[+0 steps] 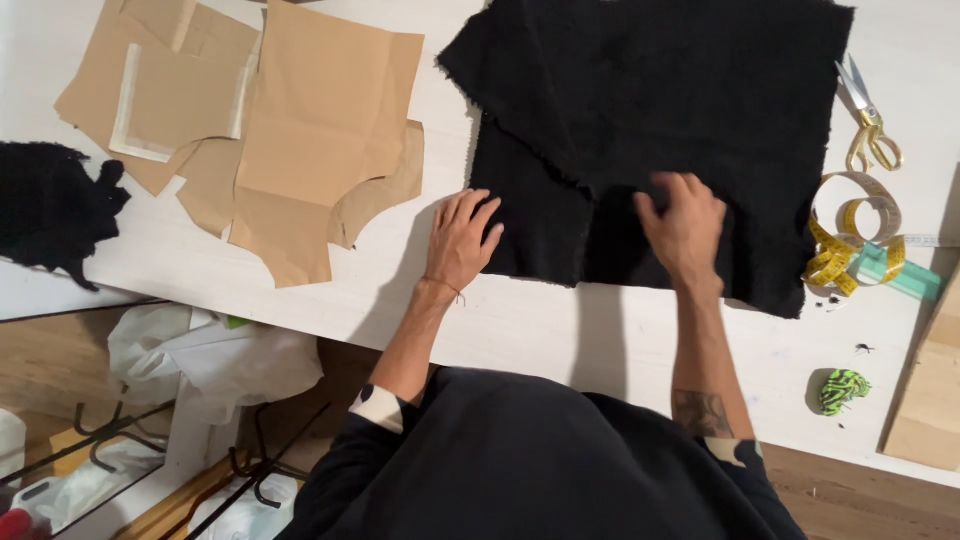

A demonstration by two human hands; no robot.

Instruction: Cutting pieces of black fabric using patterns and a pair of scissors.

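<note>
A large piece of black fabric [660, 110] lies in layers on the white table [530, 320], its frayed edges showing at the left. My left hand [462, 240] rests flat, fingers spread, at the fabric's lower left edge, partly on the table. On the fabric's middle lower part, my right hand [686, 225] has its fingers curled and pinches the cloth. Both forearms reach in from the bottom of the view.
Brown paper pattern pieces [300, 130] lie at the left. A black fabric scrap [50, 205] sits at the far left edge. Gold-handled scissors [868, 125], a yellow tape measure [850, 235], a green-black bundle [843, 388] and a wooden board [925, 400] are at the right.
</note>
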